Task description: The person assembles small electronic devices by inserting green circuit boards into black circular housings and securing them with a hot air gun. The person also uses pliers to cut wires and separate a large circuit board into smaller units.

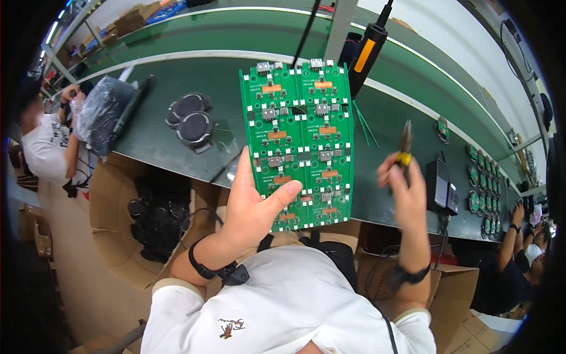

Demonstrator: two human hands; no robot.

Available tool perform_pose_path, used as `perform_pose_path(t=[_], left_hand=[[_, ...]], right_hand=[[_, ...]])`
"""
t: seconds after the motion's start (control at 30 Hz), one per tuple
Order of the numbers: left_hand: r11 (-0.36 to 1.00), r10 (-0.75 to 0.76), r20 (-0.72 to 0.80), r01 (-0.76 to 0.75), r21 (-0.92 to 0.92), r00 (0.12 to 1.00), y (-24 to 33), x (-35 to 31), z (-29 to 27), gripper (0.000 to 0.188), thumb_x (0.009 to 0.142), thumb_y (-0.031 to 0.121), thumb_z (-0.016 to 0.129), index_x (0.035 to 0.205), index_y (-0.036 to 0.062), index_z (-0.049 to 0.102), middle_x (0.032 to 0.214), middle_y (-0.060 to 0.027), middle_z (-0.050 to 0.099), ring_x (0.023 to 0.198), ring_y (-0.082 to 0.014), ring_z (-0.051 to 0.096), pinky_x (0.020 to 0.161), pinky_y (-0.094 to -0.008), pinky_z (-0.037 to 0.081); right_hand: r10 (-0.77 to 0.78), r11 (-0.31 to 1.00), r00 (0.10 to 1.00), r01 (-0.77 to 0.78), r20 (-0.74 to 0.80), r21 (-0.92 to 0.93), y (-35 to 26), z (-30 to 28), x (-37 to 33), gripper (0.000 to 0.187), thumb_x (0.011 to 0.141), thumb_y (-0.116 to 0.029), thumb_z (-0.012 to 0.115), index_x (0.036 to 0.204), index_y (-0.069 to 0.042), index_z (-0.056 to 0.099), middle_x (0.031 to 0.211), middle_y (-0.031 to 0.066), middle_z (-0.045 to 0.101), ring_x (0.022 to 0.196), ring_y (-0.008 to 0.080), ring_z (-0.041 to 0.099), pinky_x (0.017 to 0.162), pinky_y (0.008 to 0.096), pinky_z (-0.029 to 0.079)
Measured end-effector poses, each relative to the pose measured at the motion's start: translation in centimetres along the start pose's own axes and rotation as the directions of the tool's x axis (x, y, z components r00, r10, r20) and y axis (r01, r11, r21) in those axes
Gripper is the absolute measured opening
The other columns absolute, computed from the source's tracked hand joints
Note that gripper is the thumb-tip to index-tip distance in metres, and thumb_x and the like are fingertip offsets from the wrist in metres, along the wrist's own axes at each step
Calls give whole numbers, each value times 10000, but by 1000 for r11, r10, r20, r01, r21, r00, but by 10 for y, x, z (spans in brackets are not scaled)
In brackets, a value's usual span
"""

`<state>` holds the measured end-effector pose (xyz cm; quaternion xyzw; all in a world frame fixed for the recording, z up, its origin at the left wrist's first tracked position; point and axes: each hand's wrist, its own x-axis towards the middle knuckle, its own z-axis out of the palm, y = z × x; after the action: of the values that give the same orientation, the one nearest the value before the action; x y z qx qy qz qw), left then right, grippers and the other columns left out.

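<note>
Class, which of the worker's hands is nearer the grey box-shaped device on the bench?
Right. The right hand, holding pliers, is just left of the device; the left hand is farther left, gripping the green circuit board.

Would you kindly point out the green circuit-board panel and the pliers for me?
Green circuit-board panel (298, 143), head view: middle of its face.
Pliers (405, 143), head view: metal head, above the yellow grip.
</note>
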<state>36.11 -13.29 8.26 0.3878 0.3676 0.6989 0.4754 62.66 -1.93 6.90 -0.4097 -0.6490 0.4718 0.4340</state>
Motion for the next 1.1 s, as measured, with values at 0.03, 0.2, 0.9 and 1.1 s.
perform_pose_path(t=[0.03,0.2,0.9,1.1], left_hand=[[997,54,2,-54,52,999,-8,2,-4,619,947,17,710,1469,18,376,1347,-106,591,1202,-181,613,1021,-352,512],[994,69,-17,-67,82,997,-26,13,2,591,934,-1,722,1427,25,397,1294,-94,623,1169,-173,631,996,-345,531],[975,218,18,-218,50,976,-4,35,21,531,946,-28,693,1396,21,417,1266,-94,631,1142,-167,645,976,-335,546],[988,129,68,-123,-91,989,1,39,16,542,953,-13,689,1420,23,416,1291,-98,627,1155,-166,635,996,-338,531]], right_hand=[[67,998,995,-68,78,4,-7,13,-22,242,998,-191,654,1152,-16,590,975,45,644,880,123,587,817,294,496],[216,974,946,-227,242,18,6,35,-78,310,1003,-149,644,1241,25,547,1001,41,612,952,118,558,895,284,460],[48,968,954,30,297,-251,-17,7,-43,226,1001,-164,662,1132,7,595,852,22,590,744,96,508,688,263,422],[142,968,870,-221,473,116,0,5,-53,228,1034,-215,638,1076,0,578,792,18,540,683,98,467,638,271,401]])
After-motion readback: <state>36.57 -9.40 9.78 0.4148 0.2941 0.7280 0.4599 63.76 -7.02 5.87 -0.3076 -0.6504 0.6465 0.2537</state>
